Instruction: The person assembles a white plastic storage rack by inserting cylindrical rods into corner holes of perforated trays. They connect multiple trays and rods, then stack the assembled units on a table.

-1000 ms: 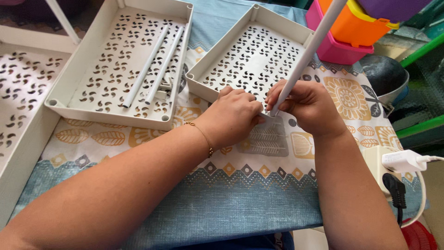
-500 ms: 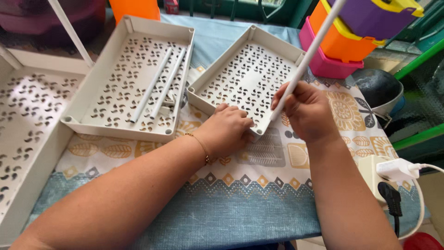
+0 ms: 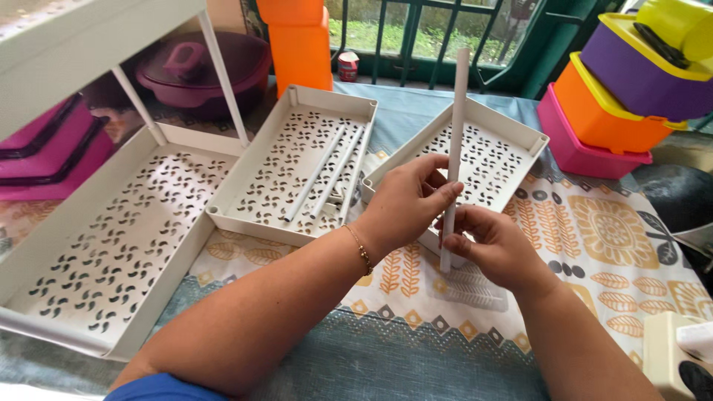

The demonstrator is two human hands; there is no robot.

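A long white plastic rod (image 3: 456,126) stands nearly upright over the near corner of a white perforated tray (image 3: 496,160). My left hand (image 3: 405,204) wraps its fingers around the rod's lower part. My right hand (image 3: 499,249) grips the rod just below, near its bottom end. A second white perforated tray (image 3: 249,193) to the left holds three more white rods (image 3: 327,174).
A partly built white shelf unit (image 3: 96,245) with thin posts stands at the left. Stacked pink, orange and purple containers (image 3: 616,111) sit at the back right, an orange box (image 3: 301,41) at the back. A patterned cloth (image 3: 616,238) covers the table; a white power strip (image 3: 679,353) lies at the lower right.
The rod swung from leaning right to nearly upright. My left hand left the tray corner and closed on the rod. The view tilted up, showing the shelf unit and railing.
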